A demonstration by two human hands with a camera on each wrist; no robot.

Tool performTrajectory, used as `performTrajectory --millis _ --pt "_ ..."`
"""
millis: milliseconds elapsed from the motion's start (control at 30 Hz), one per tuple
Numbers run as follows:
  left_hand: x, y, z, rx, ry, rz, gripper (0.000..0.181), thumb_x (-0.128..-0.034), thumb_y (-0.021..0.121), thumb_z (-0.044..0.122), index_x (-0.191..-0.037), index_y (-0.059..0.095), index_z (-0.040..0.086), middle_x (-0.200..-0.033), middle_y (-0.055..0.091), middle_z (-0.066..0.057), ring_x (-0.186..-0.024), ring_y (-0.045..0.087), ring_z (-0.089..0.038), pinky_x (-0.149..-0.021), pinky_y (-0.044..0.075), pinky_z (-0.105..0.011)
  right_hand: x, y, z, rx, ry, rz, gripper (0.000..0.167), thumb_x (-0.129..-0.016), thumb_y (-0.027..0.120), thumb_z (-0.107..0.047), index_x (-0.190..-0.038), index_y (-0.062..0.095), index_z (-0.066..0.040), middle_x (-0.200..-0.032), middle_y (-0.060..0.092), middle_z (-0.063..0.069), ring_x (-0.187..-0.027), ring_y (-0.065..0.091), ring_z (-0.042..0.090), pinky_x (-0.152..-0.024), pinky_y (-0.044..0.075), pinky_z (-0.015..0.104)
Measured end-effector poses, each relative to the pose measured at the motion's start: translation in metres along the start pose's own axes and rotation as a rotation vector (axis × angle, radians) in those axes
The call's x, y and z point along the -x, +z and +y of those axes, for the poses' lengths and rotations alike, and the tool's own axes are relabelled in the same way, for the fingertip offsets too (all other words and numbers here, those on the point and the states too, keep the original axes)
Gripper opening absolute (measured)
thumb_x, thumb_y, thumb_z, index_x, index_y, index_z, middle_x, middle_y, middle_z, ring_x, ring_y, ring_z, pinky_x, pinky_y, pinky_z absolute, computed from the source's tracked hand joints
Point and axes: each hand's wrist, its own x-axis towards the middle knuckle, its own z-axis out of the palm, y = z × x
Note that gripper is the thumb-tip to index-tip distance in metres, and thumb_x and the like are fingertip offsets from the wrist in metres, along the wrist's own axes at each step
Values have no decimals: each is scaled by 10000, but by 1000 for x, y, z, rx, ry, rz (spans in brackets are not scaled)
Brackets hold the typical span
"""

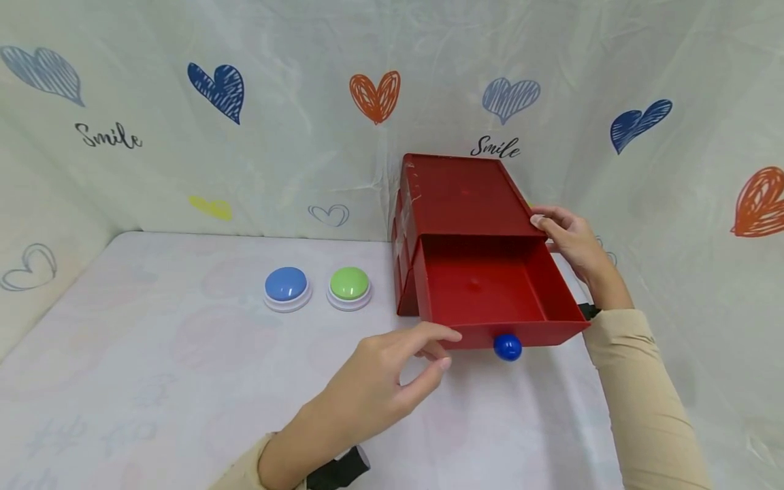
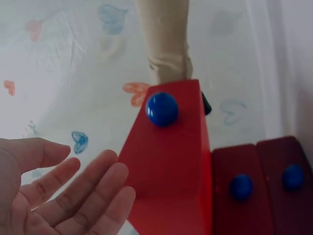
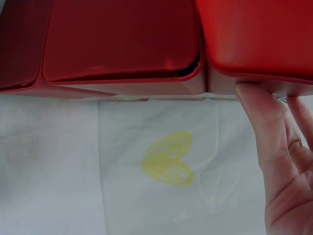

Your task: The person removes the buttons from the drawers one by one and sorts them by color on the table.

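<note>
A red drawer cabinet stands against the back wall, its top drawer pulled far out. Nothing lies inside that drawer. A round blue knob sits on its front. My left hand hovers by the drawer's front left corner, fingers loosely bent and holding nothing. In the left wrist view, the left hand is beside the drawer front. My right hand rests on the cabinet's upper right edge, thumb near the top. Fairly straight fingers touch the cabinet's side in the right wrist view.
A blue push button and a green push button stand on the white table left of the cabinet. Two lower drawers with blue knobs are closed. A heart-printed sheet covers the wall behind.
</note>
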Motion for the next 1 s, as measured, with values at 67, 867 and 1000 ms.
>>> performTrajectory --millis 67,867,1000 --pt "-2 5 4 13 -8 -26 314 -892 621 176 -1201 570 166 -1089 668 63 -924 629 -17 -831 493 -142 -1 1 0 5 6 2 569 -929 465 -476 -1377 412 -129 -1065 546 -200 -939 565 15 -747 515 168" --pt "-30 60 2 -219 2 -111 445 -913 592 205 -1330 439 211 -1040 656 62 -804 592 6 -759 482 -88 -2 1 1 -14 -7 14 536 -933 471 -455 -1352 432 -123 -1039 559 -211 -903 587 5 -729 528 185" --pt "-35 67 3 -250 -19 -110 423 -904 607 203 -1301 460 206 -887 644 63 -662 515 23 -682 450 -50 -2 1 1 -21 -8 14 531 -932 475 -452 -1349 436 -125 -1035 563 -212 -898 592 5 -726 531 185"
